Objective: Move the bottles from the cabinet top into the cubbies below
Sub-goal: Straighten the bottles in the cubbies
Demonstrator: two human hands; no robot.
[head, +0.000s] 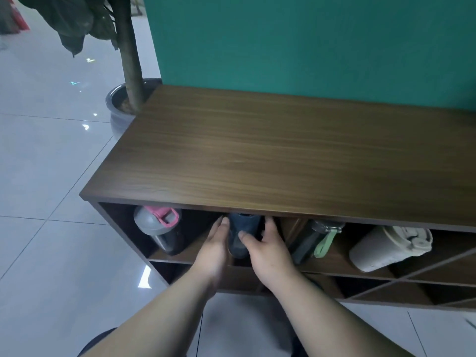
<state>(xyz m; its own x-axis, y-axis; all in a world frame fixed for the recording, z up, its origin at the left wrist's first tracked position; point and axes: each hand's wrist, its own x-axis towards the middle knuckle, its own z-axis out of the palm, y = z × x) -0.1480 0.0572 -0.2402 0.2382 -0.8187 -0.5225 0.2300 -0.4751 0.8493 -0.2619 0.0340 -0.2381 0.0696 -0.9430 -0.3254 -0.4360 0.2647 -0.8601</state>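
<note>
A dark blue bottle (239,235) stands in a cubby of the top row, just under the wooden cabinet top (283,155). My left hand (213,251) presses against its left side and my right hand (265,251) wraps its right side, so both hold it. To the left, a grey bottle with a pink lid (158,228) leans in the first cubby. To the right lie a black bottle with a green strap (315,240) and a cream bottle (386,248), each in its own cubby. No bottle stands on the cabinet top.
A potted plant (126,99) stands at the cabinet's far left corner. A green wall (309,42) rises behind the cabinet. A lower row of cubbies (373,289) with diagonal dividers runs beneath. Glossy grey floor tiles (46,176) spread to the left.
</note>
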